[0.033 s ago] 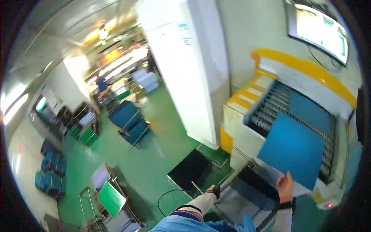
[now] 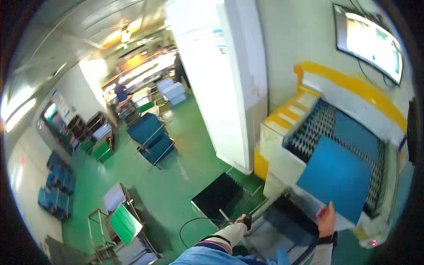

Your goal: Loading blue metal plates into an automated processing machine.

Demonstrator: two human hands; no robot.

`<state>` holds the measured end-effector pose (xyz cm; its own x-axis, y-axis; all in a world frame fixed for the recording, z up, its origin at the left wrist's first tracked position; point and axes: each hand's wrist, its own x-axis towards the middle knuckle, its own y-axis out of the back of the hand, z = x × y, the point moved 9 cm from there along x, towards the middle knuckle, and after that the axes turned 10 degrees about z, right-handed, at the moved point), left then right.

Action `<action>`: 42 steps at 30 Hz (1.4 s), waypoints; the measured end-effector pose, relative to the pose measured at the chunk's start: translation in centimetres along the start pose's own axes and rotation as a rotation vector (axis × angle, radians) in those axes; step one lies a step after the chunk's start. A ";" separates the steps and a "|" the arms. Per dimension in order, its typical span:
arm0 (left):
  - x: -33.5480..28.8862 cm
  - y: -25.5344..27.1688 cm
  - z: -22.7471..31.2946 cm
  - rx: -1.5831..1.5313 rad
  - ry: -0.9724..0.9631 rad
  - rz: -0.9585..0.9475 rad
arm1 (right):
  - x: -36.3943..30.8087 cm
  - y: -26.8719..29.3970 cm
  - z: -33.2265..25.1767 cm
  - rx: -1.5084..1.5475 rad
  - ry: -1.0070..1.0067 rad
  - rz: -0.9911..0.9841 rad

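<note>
Here, right hand (image 2: 326, 223) half-open, fingers parted, nothing visibly gripped, at near edge of blue panel (image 2: 338, 176); contact unclear. Panel on roller bed (image 2: 324, 115), overhanging near side, second blue panel (image 2: 357, 132) just behind. Left hand (image 2: 243, 219) beside grey rack (image 2: 274, 234); grip impossible to tell.

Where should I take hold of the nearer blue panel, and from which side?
Likely the near edge, coming from the side of the right hand: the panel looks flat and thin, and that edge lies past the rollers.
</note>
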<state>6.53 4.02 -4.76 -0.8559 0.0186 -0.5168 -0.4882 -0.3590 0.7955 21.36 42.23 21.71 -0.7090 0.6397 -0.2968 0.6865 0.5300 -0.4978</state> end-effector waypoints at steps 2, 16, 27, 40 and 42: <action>-0.1 0.5 -0.5 -0.068 0.040 0.013 | 0.3 0.5 0.0 0.012 -0.044 0.098; -3.5 1.9 -0.4 -0.192 0.170 0.070 | 2.4 0.3 -0.5 0.002 -0.028 0.138; -2.8 0.8 -1.7 -0.283 0.215 -0.012 | 3.4 0.1 -0.2 0.062 -0.047 0.155; -1.6 -0.6 -1.3 -0.226 0.209 0.002 | 4.4 1.8 0.3 0.052 -0.088 0.130; 1.4 -4.8 -5.6 -0.442 0.295 0.003 | 4.2 1.0 1.4 0.046 -0.106 0.098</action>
<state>8.63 0.51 -11.13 -0.7418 -0.2236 -0.6322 -0.3122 -0.7192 0.6207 18.83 44.65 18.89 -0.6540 0.6233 -0.4288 0.7466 0.4404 -0.4985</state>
